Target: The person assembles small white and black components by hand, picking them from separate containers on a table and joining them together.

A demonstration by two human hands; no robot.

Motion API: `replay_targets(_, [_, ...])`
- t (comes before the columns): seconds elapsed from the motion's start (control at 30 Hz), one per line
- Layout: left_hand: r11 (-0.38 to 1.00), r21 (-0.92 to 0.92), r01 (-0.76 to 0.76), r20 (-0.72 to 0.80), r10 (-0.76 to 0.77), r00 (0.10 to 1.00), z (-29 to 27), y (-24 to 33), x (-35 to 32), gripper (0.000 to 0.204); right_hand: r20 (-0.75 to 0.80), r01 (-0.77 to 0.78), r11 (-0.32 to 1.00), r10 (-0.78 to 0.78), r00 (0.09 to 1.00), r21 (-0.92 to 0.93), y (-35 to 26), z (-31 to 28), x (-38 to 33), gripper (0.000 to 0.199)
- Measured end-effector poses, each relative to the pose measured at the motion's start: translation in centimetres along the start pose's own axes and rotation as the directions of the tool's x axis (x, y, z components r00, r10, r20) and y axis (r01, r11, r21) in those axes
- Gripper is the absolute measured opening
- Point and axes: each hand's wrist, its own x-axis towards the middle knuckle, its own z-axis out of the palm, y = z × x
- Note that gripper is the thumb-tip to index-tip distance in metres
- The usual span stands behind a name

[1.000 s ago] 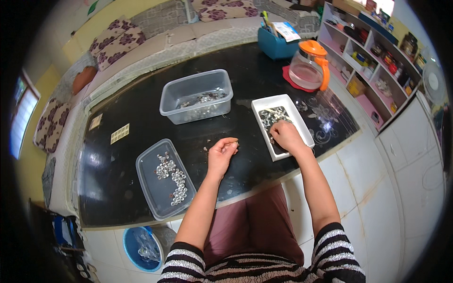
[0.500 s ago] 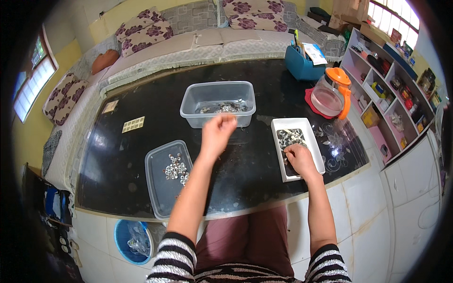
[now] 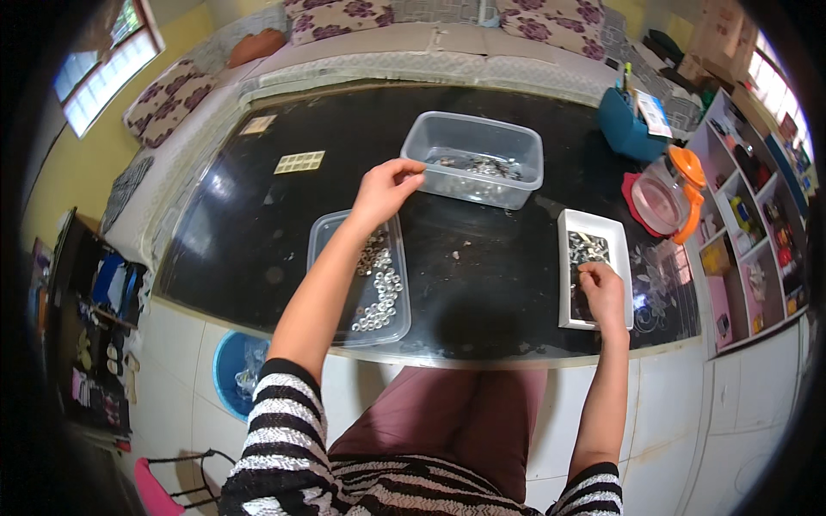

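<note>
Right grip [image 3: 604, 291] reaches over a white tray [image 3: 620, 245], left grip [image 3: 384, 191] hovers; both narrow, contents unclear. Small pieces [image 3: 588, 247] look light, hard, best pinched at edges.

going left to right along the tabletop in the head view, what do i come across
Small card → pale sheet → shallow clear tray → tub → white tray → jug
</note>
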Motion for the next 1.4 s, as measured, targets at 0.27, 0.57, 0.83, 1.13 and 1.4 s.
replay_targets(0.27, [0.963,0.034,0.268,0.095,-0.270,0.958,-6.9,-1.6,-10.3,0.015,-0.034,-0.043,0.875,0.068,0.997,0.483,-4.8,0.6,-1.0,0.003])
replay_targets(0.57, [0.962,0.211,0.172,0.161,-0.207,0.965,-5.6,-0.3,-12.9,0.016,0.254,-0.171,0.659,-0.030,0.967,0.732,-7.7,6.4,-3.6,0.008])
replay_targets(0.83, [0.973,0.208,0.096,0.099,-0.118,0.988,-4.4,-0.5,-12.9,0.010,0.311,-0.257,0.594,0.011,0.950,0.762,-6.8,8.6,-4.3,0.009])
replay_targets(1.13, [0.696,-0.600,0.395,0.287,-0.273,0.918,5.5,3.8,-10.9,0.019,0.318,-0.321,0.427,0.082,0.945,0.845,-6.7,8.1,-3.4,0.014])
replay_targets(1.4, [0.547,-0.731,0.408,0.332,-0.237,0.913,12.1,3.7,-8.9,0.016,0.287,-0.317,0.245,0.151,0.946,0.916,-5.7,8.0,-2.3,0.014])
